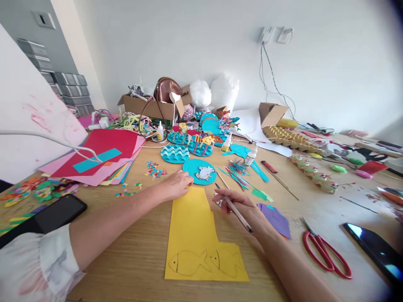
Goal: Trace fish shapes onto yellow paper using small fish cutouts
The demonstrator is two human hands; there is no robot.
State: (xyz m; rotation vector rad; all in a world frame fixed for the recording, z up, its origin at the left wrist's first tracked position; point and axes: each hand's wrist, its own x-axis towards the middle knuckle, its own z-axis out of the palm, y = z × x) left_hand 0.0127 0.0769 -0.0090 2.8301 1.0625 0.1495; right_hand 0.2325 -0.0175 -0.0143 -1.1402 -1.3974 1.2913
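My left hand [178, 183] is closed with bent fingers at the top left corner of a yellow paper sheet [192, 222], beside a blue disc [187, 166]. Two fish outlines are drawn in dark line along the sheet's bottom; its upper right part is cut away. In my right hand [242, 205] is a pen [237, 214], its tip pointing up and away to the left. A small white paper piece [218, 200] with dark lines shows partly under the right fingers. On the blue disc lies a grey-white paper animal cutout [205, 172].
Red-handled scissors [325, 253] and a phone [374, 247] lie at right, purple paper [275, 219] nearer. Glue bottles [250, 157] and decorated blue discs [175, 154] stand beyond. Coloured sheets [103, 144], paper scraps [47, 186] and a black phone [61, 213] are at left.
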